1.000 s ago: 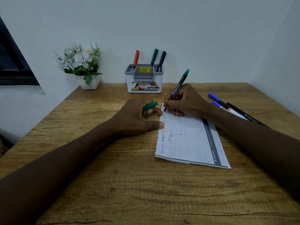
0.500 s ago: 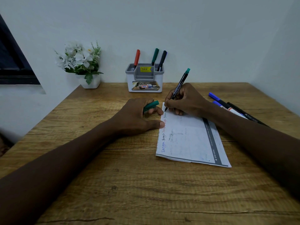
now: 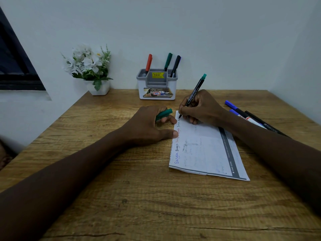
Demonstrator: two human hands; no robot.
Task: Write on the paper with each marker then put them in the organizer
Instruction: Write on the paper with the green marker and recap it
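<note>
A folded white paper [image 3: 205, 148] lies on the wooden table [image 3: 139, 197], with short words in blue, black, red and green along its left edge. My right hand [image 3: 201, 108] grips a black marker with a teal end [image 3: 194, 92], its tip touching the paper's far left corner. My left hand [image 3: 147, 126] holds the green cap [image 3: 164, 114] and its thumb presses the paper's left edge. The white and grey organizer [image 3: 157, 86] stands against the wall, holding a red marker [image 3: 148, 64], a green marker [image 3: 168, 61] and a black marker [image 3: 175, 66].
Three loose markers lie right of the paper behind my right forearm: two blue-capped ones [image 3: 233, 106] and a black one [image 3: 260, 121]. A white pot of white flowers [image 3: 90, 70] stands at the table's far left corner. A dark window frame [image 3: 15, 66] is on the left wall.
The marker tip has crept slightly along the paper's top left corner as my right hand writes. My left hand has stayed put with the cap.
</note>
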